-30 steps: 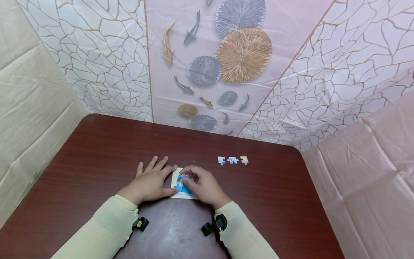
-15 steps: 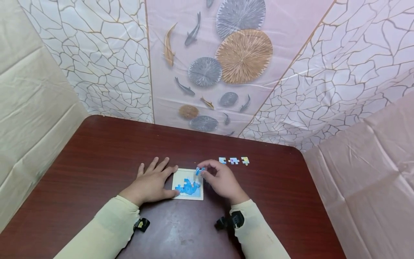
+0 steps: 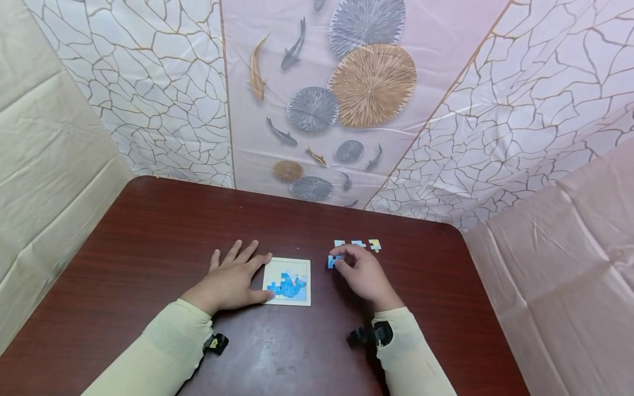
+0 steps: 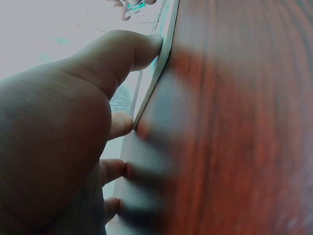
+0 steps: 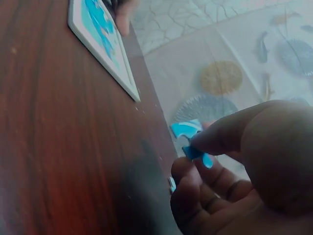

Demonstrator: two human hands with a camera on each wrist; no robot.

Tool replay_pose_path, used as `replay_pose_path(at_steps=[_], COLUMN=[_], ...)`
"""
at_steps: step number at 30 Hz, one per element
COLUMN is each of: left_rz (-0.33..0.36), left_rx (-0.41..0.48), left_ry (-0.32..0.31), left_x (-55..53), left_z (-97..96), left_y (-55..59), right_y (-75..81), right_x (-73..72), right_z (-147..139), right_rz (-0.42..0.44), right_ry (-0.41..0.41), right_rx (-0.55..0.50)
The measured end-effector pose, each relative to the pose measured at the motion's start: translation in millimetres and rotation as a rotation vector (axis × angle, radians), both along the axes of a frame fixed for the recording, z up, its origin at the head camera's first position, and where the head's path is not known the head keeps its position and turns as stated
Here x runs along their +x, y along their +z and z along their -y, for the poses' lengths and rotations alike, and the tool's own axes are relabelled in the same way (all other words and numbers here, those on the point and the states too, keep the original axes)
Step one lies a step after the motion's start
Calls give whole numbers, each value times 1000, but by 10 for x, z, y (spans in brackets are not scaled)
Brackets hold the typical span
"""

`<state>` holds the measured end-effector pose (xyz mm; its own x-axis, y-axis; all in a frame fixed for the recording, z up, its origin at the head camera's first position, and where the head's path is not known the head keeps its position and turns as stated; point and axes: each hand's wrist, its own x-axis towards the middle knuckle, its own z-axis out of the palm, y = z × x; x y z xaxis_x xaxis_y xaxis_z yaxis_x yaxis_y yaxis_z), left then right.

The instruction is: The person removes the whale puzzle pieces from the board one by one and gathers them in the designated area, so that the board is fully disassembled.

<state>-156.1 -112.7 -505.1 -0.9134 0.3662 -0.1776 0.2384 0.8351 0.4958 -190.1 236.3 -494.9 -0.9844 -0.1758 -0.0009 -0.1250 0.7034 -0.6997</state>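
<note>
My right hand (image 3: 364, 275) pinches a blue puzzle piece (image 5: 188, 129) between thumb and fingers, to the right of the puzzle tray (image 3: 308, 280). The tray is a pale, square frame. Blue joined pieces (image 3: 289, 286) fill its lower part, while bare board shows at the upper left. My left hand (image 3: 233, 280) lies with spread fingers at the tray's left side, its thumb and index finger touching the edge. In the left wrist view the thumb (image 4: 142, 49) rests on the tray's rim.
Behind the right hand, loose puzzle pieces lie in a row on the dark red table (image 3: 173, 220): a pale one (image 3: 339, 242), another (image 3: 358, 243) partly covered by the fingers, and a yellowish one (image 3: 375, 245). Patterned cloth (image 3: 312, 110) hangs behind the table.
My right hand has lifted the blue piece from the tray and carried it rightward, close to the row of loose pieces. The left hand and tray have stayed in place.
</note>
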Motion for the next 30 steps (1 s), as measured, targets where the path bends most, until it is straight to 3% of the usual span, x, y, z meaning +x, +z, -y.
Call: replay_pose_path(at_steps=[17,30], left_rz=[10,4], left_rx=[22,10], left_ry=[-4,-3], left_x=[19,11], left_z=[-1,3], left_y=[52,44], right_y=[44,30], right_x=[-123,-159], right_z=[-121,-92], right_rz=[86,60], right_ry=[-69,-120], right_rx=[159,201])
